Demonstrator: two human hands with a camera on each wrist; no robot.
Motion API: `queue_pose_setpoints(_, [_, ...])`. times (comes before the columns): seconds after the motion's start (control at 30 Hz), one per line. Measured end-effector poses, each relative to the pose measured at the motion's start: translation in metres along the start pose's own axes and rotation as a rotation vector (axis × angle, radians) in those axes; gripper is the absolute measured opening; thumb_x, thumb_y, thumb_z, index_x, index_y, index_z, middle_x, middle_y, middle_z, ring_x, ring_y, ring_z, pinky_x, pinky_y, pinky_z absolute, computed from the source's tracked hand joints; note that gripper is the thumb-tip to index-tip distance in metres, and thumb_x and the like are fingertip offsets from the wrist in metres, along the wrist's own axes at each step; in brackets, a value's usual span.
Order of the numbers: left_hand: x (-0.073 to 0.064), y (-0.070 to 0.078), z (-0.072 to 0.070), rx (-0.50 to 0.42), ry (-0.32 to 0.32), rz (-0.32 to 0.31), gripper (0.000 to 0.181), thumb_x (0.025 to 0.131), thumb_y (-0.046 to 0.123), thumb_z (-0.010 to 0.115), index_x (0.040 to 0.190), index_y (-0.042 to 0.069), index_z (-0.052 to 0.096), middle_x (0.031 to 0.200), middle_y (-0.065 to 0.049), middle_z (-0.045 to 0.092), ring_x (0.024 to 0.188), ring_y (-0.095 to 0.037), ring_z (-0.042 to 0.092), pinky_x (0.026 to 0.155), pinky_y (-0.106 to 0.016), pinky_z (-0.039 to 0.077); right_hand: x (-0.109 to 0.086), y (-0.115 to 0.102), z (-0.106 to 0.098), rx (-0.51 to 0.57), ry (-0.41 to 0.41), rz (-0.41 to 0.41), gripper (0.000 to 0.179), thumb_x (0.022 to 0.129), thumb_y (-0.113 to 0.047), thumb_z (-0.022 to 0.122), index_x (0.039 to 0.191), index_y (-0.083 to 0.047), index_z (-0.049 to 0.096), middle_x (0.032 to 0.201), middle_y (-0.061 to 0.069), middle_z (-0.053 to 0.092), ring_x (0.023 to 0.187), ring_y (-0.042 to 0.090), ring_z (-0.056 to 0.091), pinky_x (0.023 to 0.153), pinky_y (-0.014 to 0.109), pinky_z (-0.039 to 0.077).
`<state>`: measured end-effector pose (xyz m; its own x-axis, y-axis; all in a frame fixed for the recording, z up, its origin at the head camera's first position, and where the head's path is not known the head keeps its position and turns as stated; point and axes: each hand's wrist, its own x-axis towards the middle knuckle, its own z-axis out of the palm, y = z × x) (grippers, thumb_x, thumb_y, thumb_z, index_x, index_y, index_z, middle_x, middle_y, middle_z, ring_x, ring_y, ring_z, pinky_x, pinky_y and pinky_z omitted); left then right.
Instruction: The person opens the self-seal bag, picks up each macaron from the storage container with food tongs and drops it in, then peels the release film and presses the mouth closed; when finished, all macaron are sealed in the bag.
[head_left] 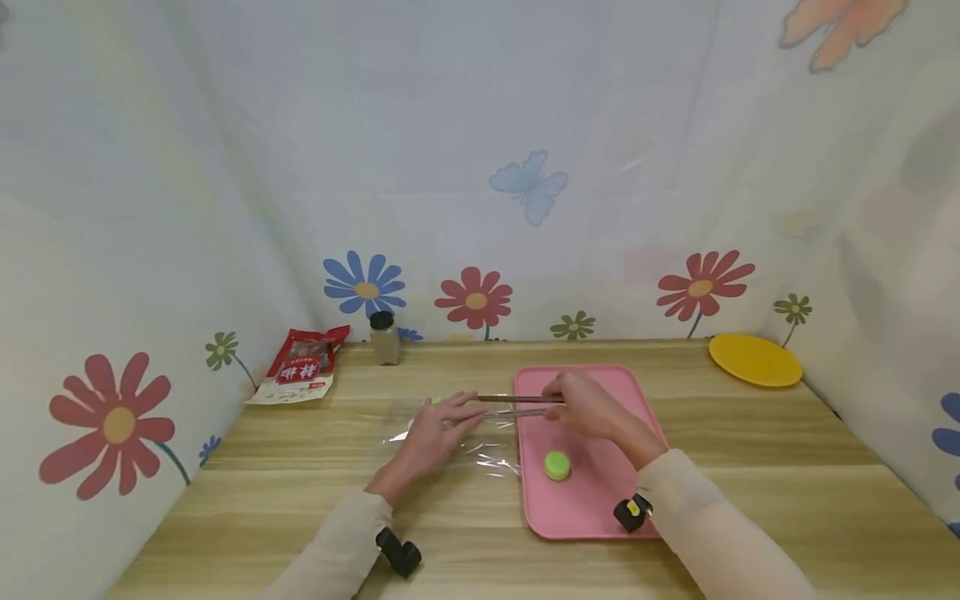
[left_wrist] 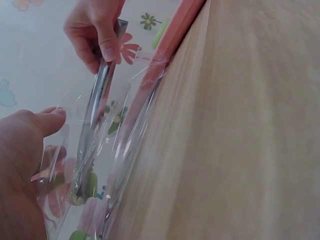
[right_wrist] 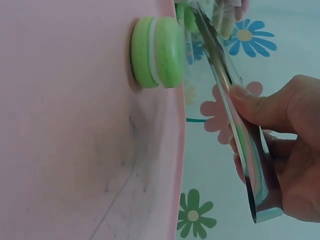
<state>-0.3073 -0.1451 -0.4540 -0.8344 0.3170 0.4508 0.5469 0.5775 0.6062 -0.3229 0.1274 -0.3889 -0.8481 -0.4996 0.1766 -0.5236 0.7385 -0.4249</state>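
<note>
My right hand (head_left: pixel 588 404) grips metal tongs (right_wrist: pixel 245 145) between thumb and fingers over the pink tray (head_left: pixel 540 517). The tongs point left into a clear plastic bag (head_left: pixel 487 458) lying on the table. At their tips, a green macaron (left_wrist: pixel 93 185) shows through the plastic. Another green piece (left_wrist: pixel 77 235) is lower in the bag, partly cut off. My left hand (head_left: pixel 442 429) holds the bag's edge, thumb above and fingers seen through the film. One green macaron with white filling (right_wrist: pixel 157 52) sits on the tray.
A red and white food packet (head_left: pixel 303 367) lies at the back left. Beside it stands a dark-capped jar (head_left: pixel 386 342). A yellow plate (head_left: pixel 755 360) is at the back right. Flower-printed cloth (head_left: pixel 450 167) hangs behind and beside the wooden table (head_left: pixel 450 567).
</note>
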Motion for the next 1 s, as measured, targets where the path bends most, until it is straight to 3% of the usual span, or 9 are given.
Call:
queue_pose_setpoints(0.27, [0.002,0.001,-0.001,-0.024,-0.007,0.001,0.026,0.098,0.025,0.067,0.117,0.011,0.076,0.138,-0.014,0.06,0.137,-0.032,0.046,0.11,-0.074,0.009,0.008,-0.006,0.007,-0.022,0.027,0.076,0.021,0.083,-0.008,0.082,0.102,0.0,0.077,0.083,0.0,0.064,0.077,0.015,0.057,0.073,0.033,0.054])
queue_pose_setpoints(0.53, [0.001,-0.001,0.0,-0.018,-0.019,-0.004,0.026,0.099,0.028,0.065,0.118,0.015,0.076,0.14,-0.012,0.059,0.138,-0.033,0.046,0.112,-0.073,0.008,0.014,-0.008,0.015,-0.023,0.045,0.03,0.019,0.083,-0.006,0.082,0.099,0.002,0.076,0.081,0.003,0.066,0.075,0.015,0.056,0.072,0.034,0.054])
queue_pose_setpoints(0.7, [0.002,-0.003,0.001,-0.009,-0.007,-0.02,0.025,0.098,0.028,0.066,0.119,0.017,0.076,0.14,-0.008,0.059,0.138,-0.027,0.046,0.112,-0.071,0.011,0.014,-0.008,0.012,0.0,0.011,0.063,0.024,0.083,-0.006,0.082,0.104,0.004,0.075,0.092,0.01,0.071,0.086,0.02,0.064,0.079,0.036,0.056])
queue_pose_setpoints(0.83, [0.002,-0.005,0.001,-0.002,-0.01,-0.032,0.026,0.099,0.032,0.065,0.12,0.02,0.076,0.141,-0.005,0.059,0.139,-0.023,0.044,0.113,-0.07,0.011,0.009,-0.004,0.009,-0.03,-0.007,0.077,0.024,0.083,-0.007,0.082,0.103,0.003,0.075,0.091,0.008,0.072,0.088,0.021,0.063,0.08,0.037,0.056])
queue_pose_setpoints(1.0, [0.002,-0.003,0.0,-0.008,-0.005,-0.031,0.025,0.098,0.032,0.065,0.118,0.02,0.076,0.141,-0.01,0.059,0.14,-0.024,0.044,0.113,-0.07,0.01,0.006,-0.003,0.008,-0.06,0.011,0.059,0.018,0.081,-0.008,0.084,0.096,0.0,0.077,0.083,0.002,0.069,0.08,0.016,0.059,0.077,0.037,0.054])
